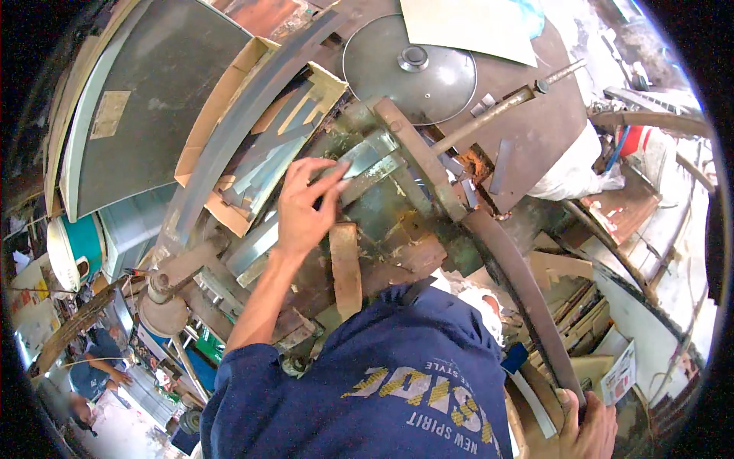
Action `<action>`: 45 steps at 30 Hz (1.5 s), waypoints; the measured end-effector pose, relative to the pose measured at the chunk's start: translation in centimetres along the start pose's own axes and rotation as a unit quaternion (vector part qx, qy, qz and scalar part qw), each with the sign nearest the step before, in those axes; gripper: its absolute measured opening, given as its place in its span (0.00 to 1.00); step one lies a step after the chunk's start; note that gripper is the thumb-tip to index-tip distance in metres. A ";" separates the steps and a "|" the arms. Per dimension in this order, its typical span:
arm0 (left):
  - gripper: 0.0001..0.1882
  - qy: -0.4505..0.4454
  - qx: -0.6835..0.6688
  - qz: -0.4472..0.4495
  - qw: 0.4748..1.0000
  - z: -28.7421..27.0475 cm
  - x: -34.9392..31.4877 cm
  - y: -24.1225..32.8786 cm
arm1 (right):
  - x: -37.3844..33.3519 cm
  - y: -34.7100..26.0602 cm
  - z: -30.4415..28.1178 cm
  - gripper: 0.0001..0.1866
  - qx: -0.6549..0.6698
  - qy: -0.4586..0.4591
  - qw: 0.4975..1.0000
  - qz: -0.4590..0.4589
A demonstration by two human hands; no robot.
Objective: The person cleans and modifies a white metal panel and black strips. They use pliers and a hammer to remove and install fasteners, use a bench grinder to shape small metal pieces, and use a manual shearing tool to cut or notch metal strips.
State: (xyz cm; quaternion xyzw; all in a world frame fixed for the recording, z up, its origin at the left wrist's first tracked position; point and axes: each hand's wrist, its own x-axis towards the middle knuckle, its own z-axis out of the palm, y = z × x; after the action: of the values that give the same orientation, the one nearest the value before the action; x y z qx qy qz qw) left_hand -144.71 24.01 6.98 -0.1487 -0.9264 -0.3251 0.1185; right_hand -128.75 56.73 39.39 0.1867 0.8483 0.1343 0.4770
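Note:
My left hand (306, 210) is over a shiny, narrow metal strip (367, 155), its thumb and fingers bent around the strip's edges. The strip runs slantwise along the bed of a worn metal machine (417, 191), its far end near an upright bar. At the lower right, my right hand (587, 428) is closed around the end of a long, dark lever (520, 283) that joins the machine. Below the strip, close to my body, a wooden block (346, 268) sticks out.
A cardboard box (245, 218) of metal offcuts stands left of the machine. Beyond lie a round glass lid (410, 76) and a pale sheet (474, 30). A long rod (489, 118) extends to the upper right. Another person (95, 367) is at the far lower left.

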 end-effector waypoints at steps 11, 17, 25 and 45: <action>0.18 -0.166 -0.131 -0.005 0.977 1.7 3.1 -2.1 | 0.5 -1.1 -1.0 0.23 -0.039 0.012 0.999 -0.029; 0.20 -0.223 -0.169 -0.001 0.960 2.1 3.2 -3.6 | 1.3 -0.9 -0.8 0.23 0.067 -0.006 0.998 -0.002; 0.23 -0.193 -0.188 0.046 0.962 2.5 3.8 -3.1 | 6.3 1.5 10.7 0.25 0.314 0.045 0.948 0.001; 0.12 -0.037 -0.096 -0.198 0.975 -6.6 6.2 1.5 | 44.5 -17.2 0.1 0.31 0.518 0.467 0.705 -0.130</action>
State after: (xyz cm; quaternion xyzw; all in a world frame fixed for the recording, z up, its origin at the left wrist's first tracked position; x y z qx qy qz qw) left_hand -149.16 22.15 14.82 0.0148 -0.9054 -0.4242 0.0026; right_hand -153.07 61.16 -1.39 0.2053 0.9146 -0.3196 -0.1387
